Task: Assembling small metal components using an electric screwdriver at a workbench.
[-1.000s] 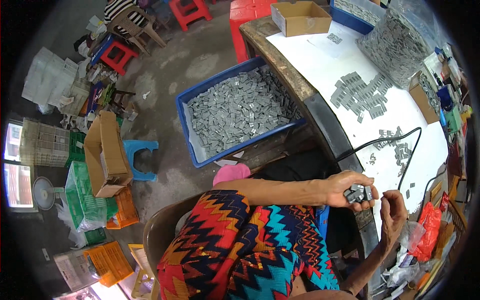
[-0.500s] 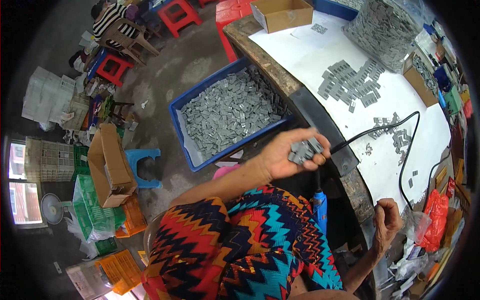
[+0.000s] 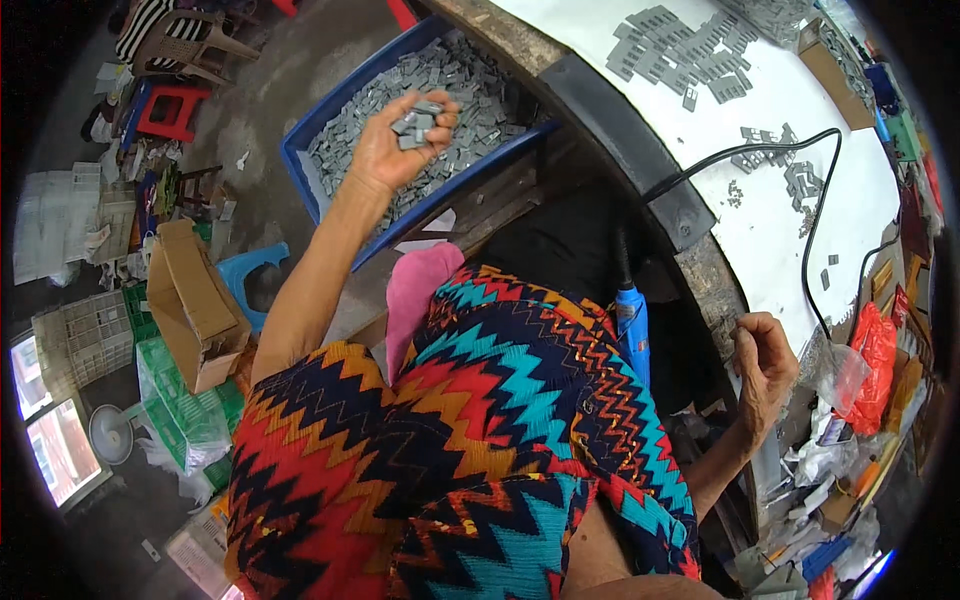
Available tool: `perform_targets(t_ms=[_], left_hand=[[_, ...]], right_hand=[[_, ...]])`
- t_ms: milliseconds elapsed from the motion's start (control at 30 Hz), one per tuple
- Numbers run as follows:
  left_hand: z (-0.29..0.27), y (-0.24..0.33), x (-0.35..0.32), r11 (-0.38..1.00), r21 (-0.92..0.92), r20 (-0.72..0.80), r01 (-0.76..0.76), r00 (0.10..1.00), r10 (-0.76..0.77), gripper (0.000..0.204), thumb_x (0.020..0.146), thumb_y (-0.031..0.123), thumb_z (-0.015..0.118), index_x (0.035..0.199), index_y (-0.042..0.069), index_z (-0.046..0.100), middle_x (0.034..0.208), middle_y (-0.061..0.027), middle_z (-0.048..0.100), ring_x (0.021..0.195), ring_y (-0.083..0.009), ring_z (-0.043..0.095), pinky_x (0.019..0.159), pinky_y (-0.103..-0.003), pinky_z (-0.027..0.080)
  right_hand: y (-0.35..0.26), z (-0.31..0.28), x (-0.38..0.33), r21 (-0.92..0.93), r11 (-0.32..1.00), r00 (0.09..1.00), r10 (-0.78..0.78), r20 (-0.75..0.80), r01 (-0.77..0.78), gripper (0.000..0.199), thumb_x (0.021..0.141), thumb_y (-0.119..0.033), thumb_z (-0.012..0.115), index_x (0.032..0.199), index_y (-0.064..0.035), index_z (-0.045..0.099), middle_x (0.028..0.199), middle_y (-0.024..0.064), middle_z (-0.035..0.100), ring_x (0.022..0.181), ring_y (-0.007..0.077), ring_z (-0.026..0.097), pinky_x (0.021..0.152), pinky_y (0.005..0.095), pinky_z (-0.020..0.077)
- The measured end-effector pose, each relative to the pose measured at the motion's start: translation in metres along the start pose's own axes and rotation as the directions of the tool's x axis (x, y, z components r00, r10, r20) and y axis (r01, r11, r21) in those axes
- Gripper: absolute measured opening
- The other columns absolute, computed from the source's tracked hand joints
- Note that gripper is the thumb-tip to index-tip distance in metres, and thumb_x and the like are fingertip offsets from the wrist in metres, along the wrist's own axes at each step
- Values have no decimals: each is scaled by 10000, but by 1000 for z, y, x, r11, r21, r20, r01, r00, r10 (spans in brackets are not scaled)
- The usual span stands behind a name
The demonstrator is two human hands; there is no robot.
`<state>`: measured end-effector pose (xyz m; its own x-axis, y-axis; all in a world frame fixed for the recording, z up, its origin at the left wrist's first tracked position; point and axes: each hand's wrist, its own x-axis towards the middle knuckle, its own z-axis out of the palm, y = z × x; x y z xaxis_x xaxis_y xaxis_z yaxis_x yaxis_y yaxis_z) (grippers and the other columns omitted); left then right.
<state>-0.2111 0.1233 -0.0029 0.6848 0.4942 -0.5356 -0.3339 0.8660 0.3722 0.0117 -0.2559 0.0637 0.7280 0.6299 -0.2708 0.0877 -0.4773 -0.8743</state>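
My left hand (image 3: 400,142) is closed around several small flat grey plastic pieces (image 3: 418,125). It is above a blue tray (image 3: 312,200) heaped with many more grey pieces (image 3: 475,100). On the right, my right hand (image 3: 766,370) is beside the table's edge, its fingers curled toward the thumb. Whatever it may hold is hidden. Between my lap and the table hangs a blue cylindrical tool (image 3: 632,335) with a black cable.
White paper (image 3: 680,150) covers the worktable, with rows of grey pieces (image 3: 680,55) laid out on it. A black cable (image 3: 740,163) loops across. A cardboard box (image 3: 195,305) and a blue stool (image 3: 250,270) stand at left. A red plastic bag (image 3: 872,370) lies at right.
My left hand, holding the grey pieces, has moved left from the table's edge to over the blue tray. The view has shifted; my right hand remains beside the table's edge.
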Motion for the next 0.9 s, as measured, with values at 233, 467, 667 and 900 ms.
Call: perform_targets(t_ms=[233, 467, 667, 900], left_hand=[[-87, 46, 19, 696, 644, -89, -317, 873, 480, 376, 876, 273, 511, 1047, -59, 553, 1061, -179, 568, 979, -236, 538, 821, -341, 420], [-75, 52, 9, 280, 953, -100, -114, 754, 649, 310, 819, 239, 550, 1002, 6, 639, 949, -84, 642, 944, -159, 563, 873, -329, 376], [73, -36, -20, -3, 895, 427, -445, 856, 292, 203, 871, 94, 496, 992, -7, 624, 904, -84, 640, 839, -162, 594, 753, -293, 450], [205, -84, -117, -154, 177, 983, -972, 183, -24, 175, 706, 29, 559, 868, -16, 610, 759, -139, 615, 691, -260, 596, 635, -361, 475]], right_hand=[[-2, -2, -6, -64, 998, 1000, -2, 27, 3, 35, 807, -20, 548, 827, 7, 559, 746, -7, 524, 692, 53, 495, 614, 188, 399], [-7, -5, 11, -120, 974, 980, -185, 72, 193, 97, 794, -42, 548, 870, 12, 575, 724, 48, 576, 648, 86, 507, 594, 233, 426], [-17, -27, 31, -172, 965, 980, -197, 34, 200, 143, 806, -103, 537, 894, 6, 569, 701, 37, 555, 619, 86, 477, 554, 238, 406], [-9, -55, 115, -337, 868, 905, -416, -94, 364, 208, 799, -135, 501, 883, 41, 575, 709, 67, 572, 618, 129, 509, 590, 278, 436]])
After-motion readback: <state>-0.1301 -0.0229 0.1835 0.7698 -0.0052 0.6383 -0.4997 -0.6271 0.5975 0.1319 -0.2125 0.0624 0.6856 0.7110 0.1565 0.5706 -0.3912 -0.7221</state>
